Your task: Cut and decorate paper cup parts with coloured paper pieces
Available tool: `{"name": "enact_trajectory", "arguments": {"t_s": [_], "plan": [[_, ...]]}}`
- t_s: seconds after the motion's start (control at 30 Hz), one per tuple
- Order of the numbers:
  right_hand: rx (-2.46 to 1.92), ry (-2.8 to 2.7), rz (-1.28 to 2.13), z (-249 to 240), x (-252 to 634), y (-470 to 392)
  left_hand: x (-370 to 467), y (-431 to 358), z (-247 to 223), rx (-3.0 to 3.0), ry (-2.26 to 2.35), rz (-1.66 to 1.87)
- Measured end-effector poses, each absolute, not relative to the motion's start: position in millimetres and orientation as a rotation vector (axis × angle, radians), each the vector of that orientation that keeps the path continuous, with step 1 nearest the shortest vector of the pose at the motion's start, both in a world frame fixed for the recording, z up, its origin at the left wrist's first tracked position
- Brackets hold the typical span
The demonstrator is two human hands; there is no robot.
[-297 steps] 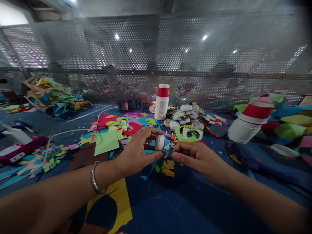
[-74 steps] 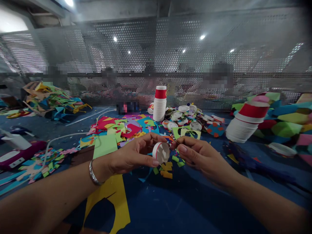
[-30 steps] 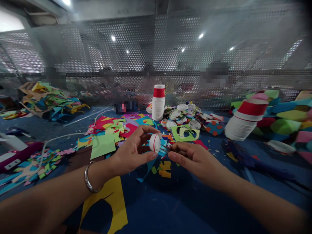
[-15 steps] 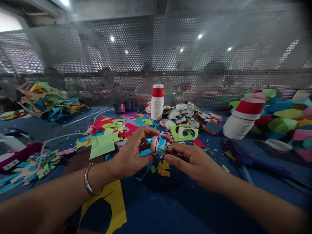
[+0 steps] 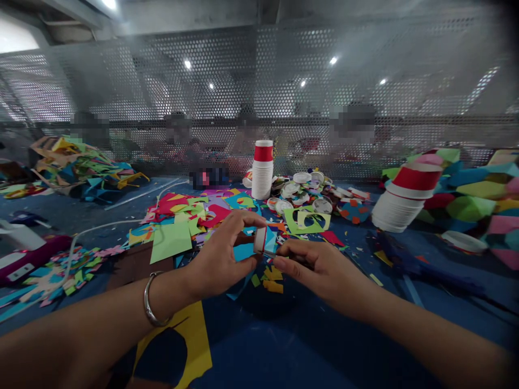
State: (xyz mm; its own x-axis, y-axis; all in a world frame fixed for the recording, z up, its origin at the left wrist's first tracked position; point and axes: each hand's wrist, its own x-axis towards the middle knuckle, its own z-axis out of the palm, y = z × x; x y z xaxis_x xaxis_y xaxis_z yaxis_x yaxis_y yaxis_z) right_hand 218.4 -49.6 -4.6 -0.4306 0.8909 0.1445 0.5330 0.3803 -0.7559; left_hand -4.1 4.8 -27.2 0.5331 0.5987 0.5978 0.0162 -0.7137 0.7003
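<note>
White cup piece (image 5: pixel 260 240) with red stripe; blue table (image 5: pixel 284 346); yellow paper sheet (image 5: pixel 194 337); silver bracelet (image 5: pixel 149 300).

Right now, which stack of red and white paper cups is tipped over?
The stack on the right leans tilted beside the coloured paper; the middle stack stands upright.

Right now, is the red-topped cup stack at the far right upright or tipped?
Tipped: the cup stack leans left, red rim toward the paper pile.
</note>
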Motion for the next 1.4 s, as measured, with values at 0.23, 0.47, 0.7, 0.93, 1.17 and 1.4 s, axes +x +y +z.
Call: {"name": "enact_trajectory", "arguments": {"t_s": [0.23, 0.47, 0.7, 0.93, 1.17, 1.4], "plan": [[-1.206, -2.098, 0.861, -0.8, 216.6, -49.3, -3.3, 4.0, -26.2, 2.085, 0.483, 1.155], [-1.211, -2.08, 0.891, -1.4, 218.4, -49.5, -4.2, 3.1, -25.6, 2.034, 0.469, 1.147], [-1.202, -2.042, 0.938, 0.0, 221.5, -47.5, -6.0, 5.2, -25.7, 2.056, 0.526, 1.171], [-1.154, -1.988, 1.007, 1.1, 220.6, -46.1, -5.5, 1.3, -23.4, 2.134, 0.506, 1.146], [-1.139, -1.988, 1.008, 1.9, 221.4, -47.1, -5.1, 1.2, -23.2, 2.176, 0.517, 1.145], [-1.154, -1.994, 1.011, 2.2, 221.0, -45.8, -5.8, 1.3, -23.4, 2.185, 0.516, 1.157]]}}
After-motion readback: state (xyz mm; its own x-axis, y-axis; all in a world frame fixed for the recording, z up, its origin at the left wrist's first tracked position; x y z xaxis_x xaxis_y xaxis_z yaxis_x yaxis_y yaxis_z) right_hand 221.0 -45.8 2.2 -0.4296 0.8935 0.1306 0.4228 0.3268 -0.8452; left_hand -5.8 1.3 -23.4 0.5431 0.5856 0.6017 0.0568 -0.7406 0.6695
